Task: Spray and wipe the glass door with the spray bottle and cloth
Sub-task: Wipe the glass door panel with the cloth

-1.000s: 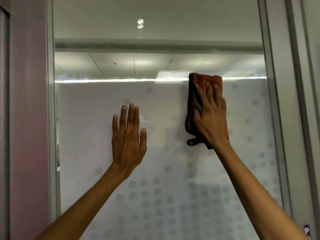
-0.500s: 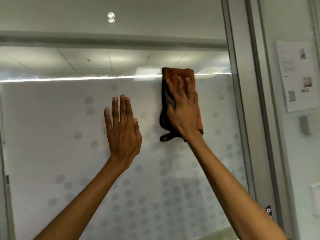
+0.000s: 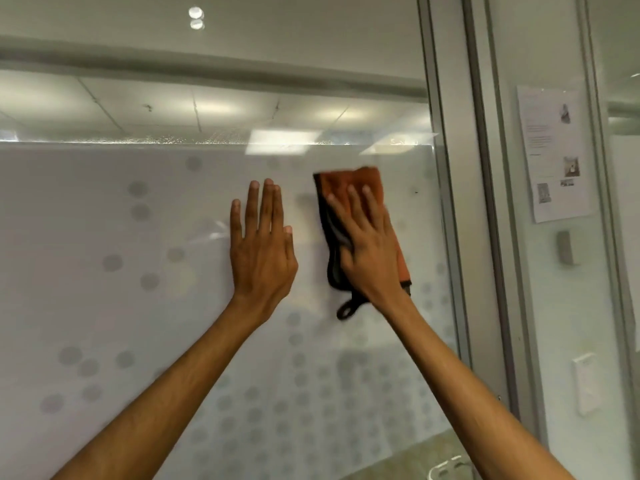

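Observation:
The glass door (image 3: 121, 306) fills most of the view, frosted with grey dots below a clear upper band. My right hand (image 3: 369, 251) presses a folded orange cloth (image 3: 349, 183) with a dark edge and hanging loop flat against the frosted glass, just below the clear band. My left hand (image 3: 261, 249) rests flat on the glass beside it, fingers together and pointing up, holding nothing. No spray bottle is in view.
The grey metal door frame (image 3: 450, 202) runs vertically just right of the cloth. Beyond it a wall panel carries a paper notice (image 3: 552, 154), a small grey fitting (image 3: 565, 247) and a white switch plate (image 3: 585, 382).
My right hand has slid the cloth down from the edge of the clear band onto the frosted glass. The view has shifted right, showing more of the wall.

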